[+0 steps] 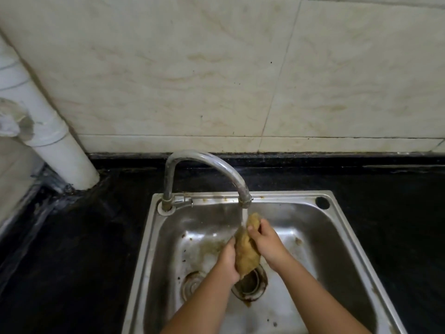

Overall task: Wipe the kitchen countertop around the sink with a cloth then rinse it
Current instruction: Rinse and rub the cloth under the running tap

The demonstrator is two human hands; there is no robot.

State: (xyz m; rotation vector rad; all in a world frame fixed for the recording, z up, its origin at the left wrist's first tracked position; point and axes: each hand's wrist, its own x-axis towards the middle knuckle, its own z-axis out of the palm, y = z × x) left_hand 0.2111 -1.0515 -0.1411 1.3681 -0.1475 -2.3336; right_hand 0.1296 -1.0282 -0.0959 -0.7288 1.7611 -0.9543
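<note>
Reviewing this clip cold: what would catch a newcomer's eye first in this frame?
First, the brown cloth bunched between both hands over the middle of the steel sink, the left hand gripping its lower part and the right hand its upper part, just below the curved faucet. Next, the brownish grime on the sink floor around the drain. Black countertop surrounds the sink, with a white pipe at back left.

Readable text: none in this view.
Faucet [204, 169]: bare metal, no brand mark legible.
Sink [284, 197]: rim carries stains only, no stamp or number readable.
Wall tiles [192, 68]: veined pattern, no lettering.
</note>
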